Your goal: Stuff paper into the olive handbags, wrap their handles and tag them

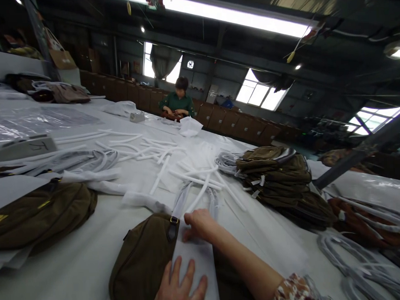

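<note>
An olive-brown bag with a dark leather tab and a brass-coloured buckle lies in front of me. Over its middle runs a white sheet, perhaps paper or thin foam. My left hand rests on this sheet and the bag, fingers spread. Just beyond it, my right hand has curled fingers at the sheet's upper end, beside the buckle; what they pinch, if anything, is hidden. Wrapped handles stretch away from the bag's top, touching loose white foam tubes. My right forearm covers part of the bag.
A stack of olive bags stands to the right, near brown bags and grey wrapped straps. Another olive bag lies left. Across the table, a person in green handles a reddish-brown item. A slanted post rises at right.
</note>
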A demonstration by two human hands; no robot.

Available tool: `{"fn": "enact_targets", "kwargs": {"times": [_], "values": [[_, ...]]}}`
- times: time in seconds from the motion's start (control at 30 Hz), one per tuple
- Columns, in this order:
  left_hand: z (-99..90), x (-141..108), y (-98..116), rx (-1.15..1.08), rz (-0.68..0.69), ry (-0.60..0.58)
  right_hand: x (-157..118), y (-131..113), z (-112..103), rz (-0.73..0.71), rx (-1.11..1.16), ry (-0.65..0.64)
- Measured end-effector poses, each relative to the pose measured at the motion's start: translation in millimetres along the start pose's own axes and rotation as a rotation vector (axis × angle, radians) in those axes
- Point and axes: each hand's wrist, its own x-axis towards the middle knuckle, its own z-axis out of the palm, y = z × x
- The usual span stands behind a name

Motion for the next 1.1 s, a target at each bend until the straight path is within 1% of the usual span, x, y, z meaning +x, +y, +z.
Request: {"fn": "enact_targets", "kwargs": {"times": [0.07,0.13,0.2,0.23,0.27,0.3,0.37,0.4,0.43,0.47,0.53,0.6,0.63,0.67,0.73,0.8,0.83,0.87,0.9,0.93,0.97,1.0,1.03,1.1], "values": [[2.5,1.0,0.0,-0.018,-0.032,0.062,-1.0,14.4,-2.3,0.087,0.023,0.066],[4.9,0.7,-0.8,-0.035,-0.034,0.100,-7.3,22.6,-1.3,0.135,0.054,0.117],[6.4,-1.0,-3.4,-0.040,0.040,0.125,-16.8,21.4,6.8,0.119,0.118,0.165],[6.1,-2.0,-5.4,-0.045,0.068,0.090,-21.6,17.6,13.5,0.090,0.161,0.187],[4.8,-2.6,-7.7,-0.066,0.091,0.009,-25.8,12.2,21.3,0.062,0.202,0.200],[2.4,-2.5,-10.4,-0.110,0.105,-0.115,-29.3,5.9,29.2,0.045,0.236,0.197],[-6.0,0.7,-15.9,-0.246,0.097,-0.415,-34.2,-7.0,41.6,0.071,0.260,0.153],[-11.7,4.0,-18.4,-0.316,0.092,-0.541,-36.5,-12.4,44.4,0.108,0.248,0.125],[-17.8,8.2,-20.2,-0.371,0.090,-0.626,-40.0,-16.4,44.5,0.144,0.233,0.109],[-24.3,13.0,-21.2,-0.400,0.081,-0.679,-45.5,-18.6,42.0,0.165,0.219,0.109],[-36.6,22.6,-20.1,-0.400,0.054,-0.724,-66.6,-15.7,31.9,0.172,0.213,0.160],[-46.9,28.9,-15.2,-0.362,0.020,-0.745,-104.6,-0.8,21.6,0.214,0.276,0.281],[-51.1,29.9,-12.0,-0.338,0.002,-0.751,-130.0,11.3,18.5,0.275,0.337,0.366],[-54.5,29.2,-8.7,-0.311,-0.014,-0.749,-159.4,25.8,17.8,0.372,0.407,0.465],[-58.3,22.8,-3.5,-0.263,-0.029,-0.717,-228.2,57.8,23.9,0.655,0.530,0.653],[-56.3,12.1,-1.8,-0.228,-0.019,-0.649,-304.4,84.6,40.1,0.980,0.596,0.820],[-52.7,6.5,-2.2,-0.216,-0.008,-0.609,-341.9,93.2,51.2,1.122,0.617,0.904],[-47.9,1.4,-3.1,-0.208,0.007,-0.571,-376.7,97.9,63.7,1.234,0.642,0.977],[-42.5,-2.9,-4.2,-0.202,0.026,-0.541,-407.2,99.0,76.9,1.312,0.683,1.031],[-37.3,-6.2,-5.2,-0.195,0.038,-0.526,-432.0,97.0,90.0,1.360,0.743,1.056],[-33.2,-8.6,-6.1,-0.188,0.043,-0.520,-450.4,92.9,102.0,1.381,0.822,1.047],[-30.6,-10.1,-6.7,-0.183,0.045,-0.522,-462.6,87.4,112.3,1.390,0.909,1.015],[-29.7,-10.9,-7.2,-0.180,0.045,-0.526,-469.0,81.6,120.1,1.392,0.988,0.978],[-32.0,-10.9,-7.7,-0.182,0.050,-0.524,-469.1,70.6,127.3,1.375,1.084,0.944]]}}
